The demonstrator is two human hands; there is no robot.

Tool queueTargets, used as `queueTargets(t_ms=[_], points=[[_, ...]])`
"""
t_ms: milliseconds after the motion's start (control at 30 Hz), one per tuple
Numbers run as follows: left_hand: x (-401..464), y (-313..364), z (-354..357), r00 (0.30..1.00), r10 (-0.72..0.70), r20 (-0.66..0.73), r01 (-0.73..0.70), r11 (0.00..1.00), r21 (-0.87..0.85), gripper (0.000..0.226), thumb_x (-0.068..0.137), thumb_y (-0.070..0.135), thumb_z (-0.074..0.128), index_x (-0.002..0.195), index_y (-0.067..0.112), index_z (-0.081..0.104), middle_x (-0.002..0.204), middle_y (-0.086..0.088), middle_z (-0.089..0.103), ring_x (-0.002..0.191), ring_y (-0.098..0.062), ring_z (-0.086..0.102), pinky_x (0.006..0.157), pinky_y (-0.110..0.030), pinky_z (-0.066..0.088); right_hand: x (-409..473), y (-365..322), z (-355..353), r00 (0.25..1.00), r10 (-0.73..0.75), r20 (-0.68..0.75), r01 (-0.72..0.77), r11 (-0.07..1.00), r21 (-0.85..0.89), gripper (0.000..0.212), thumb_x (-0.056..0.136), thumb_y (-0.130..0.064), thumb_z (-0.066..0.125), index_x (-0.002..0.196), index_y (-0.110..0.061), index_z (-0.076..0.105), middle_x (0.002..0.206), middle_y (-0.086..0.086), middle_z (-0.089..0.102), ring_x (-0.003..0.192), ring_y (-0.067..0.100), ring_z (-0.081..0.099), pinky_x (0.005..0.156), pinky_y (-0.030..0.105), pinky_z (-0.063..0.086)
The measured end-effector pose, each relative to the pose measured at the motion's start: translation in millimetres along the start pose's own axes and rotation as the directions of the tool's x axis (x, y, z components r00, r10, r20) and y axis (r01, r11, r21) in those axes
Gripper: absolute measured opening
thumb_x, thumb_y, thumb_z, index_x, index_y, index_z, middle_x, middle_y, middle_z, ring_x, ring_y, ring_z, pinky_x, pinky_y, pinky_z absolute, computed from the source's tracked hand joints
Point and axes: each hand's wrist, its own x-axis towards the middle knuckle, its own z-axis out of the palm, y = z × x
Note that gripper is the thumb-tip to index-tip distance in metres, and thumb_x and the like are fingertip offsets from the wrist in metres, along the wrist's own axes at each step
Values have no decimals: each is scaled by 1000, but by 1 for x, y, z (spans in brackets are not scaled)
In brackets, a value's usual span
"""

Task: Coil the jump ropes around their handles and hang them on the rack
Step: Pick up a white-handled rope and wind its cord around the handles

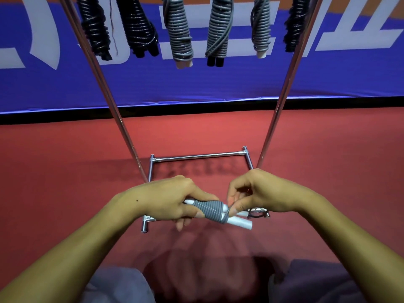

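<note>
A grey jump rope (pixel 213 210) is coiled tightly around its pair of white handles (pixel 241 223), held level over the red floor in front of me. My left hand (pixel 172 202) grips the bundle at its left end. My right hand (pixel 258 193) pinches the thin free end of the rope at the right edge of the coil. Several finished bundles hang at the top of the view from the chrome rack (pixel 197 155): black ones (pixel 140 27) on the left and far right, grey ones (pixel 178 31) in the middle.
The rack's two slanting chrome poles (pixel 277 110) rise on either side of my hands, and its base frame lies on the red floor (pixel 65 171) just beyond them. A blue banner (pixel 196 84) with white shapes runs behind. My knees show at the bottom.
</note>
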Motion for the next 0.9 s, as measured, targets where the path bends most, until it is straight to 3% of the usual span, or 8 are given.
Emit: queueTargets(t_ms=[100,167,300,400,567,767,900], points=[[-7,1,-6,999,17,42,-10,988,-153,49,106,12,63,144,44,62,83,-10,74,75,-28,79,74,-34,62,-1,-2,1,994,-107,-38,108,993,45,15,83,-26,87,91,-20,77,94,3,66,80,21,64,75,37,54],[-13,3,-11,999,22,42,-11,969,-246,49,106,11,63,145,41,62,86,-17,73,78,-36,78,74,-35,61,-3,-3,-2,983,-178,-52,181,982,59,12,85,-25,85,94,-21,77,98,-2,60,86,19,62,77,30,52],[-22,8,-17,998,48,41,-33,951,-308,51,106,12,65,149,38,58,88,-16,75,77,-29,78,76,-35,60,-2,-6,-5,976,-199,-95,217,942,255,13,84,-11,85,93,-11,76,86,6,69,78,20,62,73,35,49],[-24,11,-19,997,73,25,-60,939,-338,51,105,13,66,150,35,58,89,-15,77,78,-27,78,76,-36,60,0,-6,-5,968,-184,-170,238,887,396,15,78,-7,84,86,-11,72,77,5,71,71,14,64,68,24,51],[-28,13,-22,996,76,-52,-91,908,-409,51,104,11,66,149,33,59,94,-19,76,82,-32,78,77,-34,60,2,-9,-1,947,-192,-258,294,843,452,9,87,-2,73,85,-6,65,73,-4,66,64,4,56,62,16,46],[-34,16,-25,986,84,-141,-143,865,-482,51,101,11,67,146,35,62,96,-20,78,82,-38,78,80,-47,64,8,-15,13,893,-174,-414,389,762,518,11,95,-7,62,84,-6,61,67,-11,62,57,1,53,56,15,44],[-33,17,-25,971,88,-221,-190,846,-498,51,101,10,66,146,34,62,93,-18,78,82,-39,78,79,-50,64,10,-11,11,893,-177,-414,397,743,539,22,92,28,49,91,6,54,68,-11,62,55,9,58,51,21,47]])
